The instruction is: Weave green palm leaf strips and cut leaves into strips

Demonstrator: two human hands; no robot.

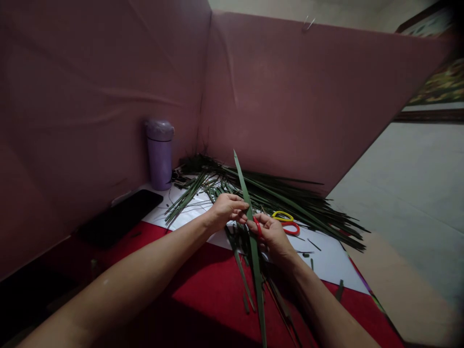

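A long, narrow green leaf [255, 270] stands nearly upright between my hands, its pointed tip above them and its lower end running toward me. My left hand [228, 211] pinches it from the left with thumb and fingers. Closed on the leaf just below and to the right is my right hand [270, 234]. A curved red piece [257, 226] shows at its thumb and fingers; the rest of that piece is hidden. Scissors with one yellow and one red loop [286, 222] lie right behind my right hand. More strips [241, 275] hang or lie below the hands.
A pile of long green leaves [308, 208] covers much of the white sheet [331, 261], with cut bits around. Behind left stand a purple bottle [160, 157] and a black flat object [121, 215]. Red cloth [203, 290] lies in front; pink panels [290, 96] rise behind.
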